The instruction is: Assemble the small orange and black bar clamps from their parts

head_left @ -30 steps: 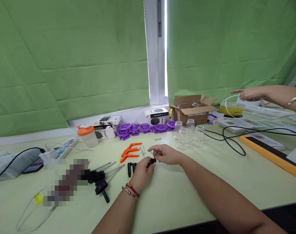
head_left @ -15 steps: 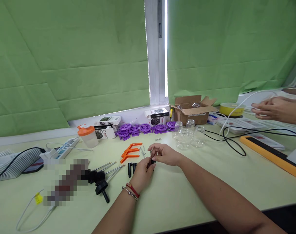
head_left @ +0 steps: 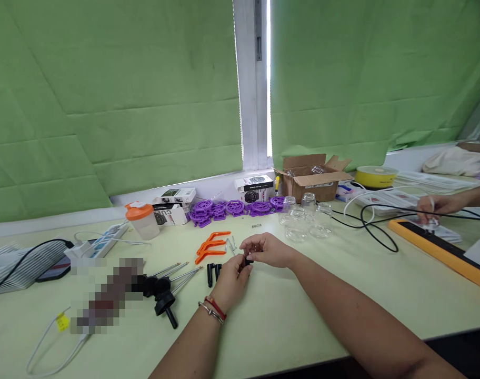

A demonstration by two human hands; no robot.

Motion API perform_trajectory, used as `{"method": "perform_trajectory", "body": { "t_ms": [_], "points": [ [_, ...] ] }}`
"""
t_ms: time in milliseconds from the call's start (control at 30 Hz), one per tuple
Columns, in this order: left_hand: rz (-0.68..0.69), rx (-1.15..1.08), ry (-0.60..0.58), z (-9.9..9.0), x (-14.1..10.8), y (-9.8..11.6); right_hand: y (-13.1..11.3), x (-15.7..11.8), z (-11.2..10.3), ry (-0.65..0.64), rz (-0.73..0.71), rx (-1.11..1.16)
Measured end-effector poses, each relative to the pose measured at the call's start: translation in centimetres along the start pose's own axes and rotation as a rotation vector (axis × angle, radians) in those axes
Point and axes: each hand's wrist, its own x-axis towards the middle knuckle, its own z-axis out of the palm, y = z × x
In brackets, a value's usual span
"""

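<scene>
Green sheeting behind, pale green tabletop below; parts sorted by type, prob. so each is easy to find. Our L hand pinches a small black part btwn thumb & fingers, above the tabletop approx. centre, prob. to steady it. Our R hand has fingertips curled in at its upper end; can't tell if they grip anything, too small. Orange frames, metal pins & black tubes lie near L hand, presumably for short reach. Spring sits past R hand. Purple parts & clear jars at back, prob. out of our way.
</scene>
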Motion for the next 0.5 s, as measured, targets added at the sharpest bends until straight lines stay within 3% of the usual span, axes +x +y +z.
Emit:
{"method": "perform_trajectory", "body": {
  "t_ms": [200, 500],
  "points": [
    [0.010, -0.017, 0.005, -0.03, 0.00, -0.02, -0.24, -0.11, -0.17, -0.037, 0.016, -0.006],
    [-0.023, 0.035, -0.030, -0.09, -0.03, 0.05, -0.63, -0.08, -0.42, -0.052, -0.086, -0.170]
  ]
}}
